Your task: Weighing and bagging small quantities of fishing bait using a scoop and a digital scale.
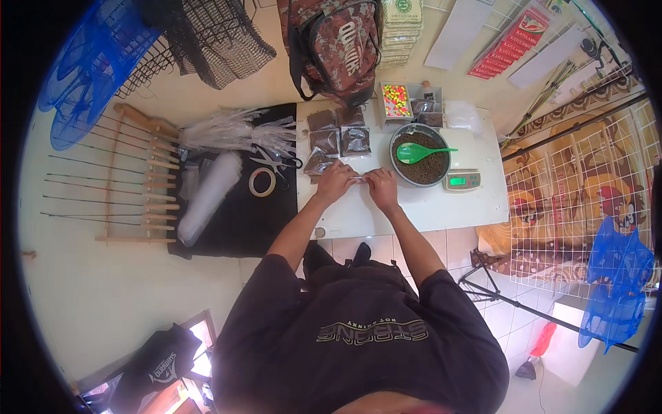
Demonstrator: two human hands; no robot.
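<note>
Left hand (pixel 335 182): you pinch pale strip (pixel 358 179).
Right hand (pixel 381 188): pinches its other end.
Bowl (pixel 420 184): beyond your right hand.

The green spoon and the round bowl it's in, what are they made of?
Green spoon: probably plastic, because it is bright, evenly coloured and a bit shiny. Round bowl: maybe metal, since its rim looks smooth and grey, but grey plastic could look similar.
</note>
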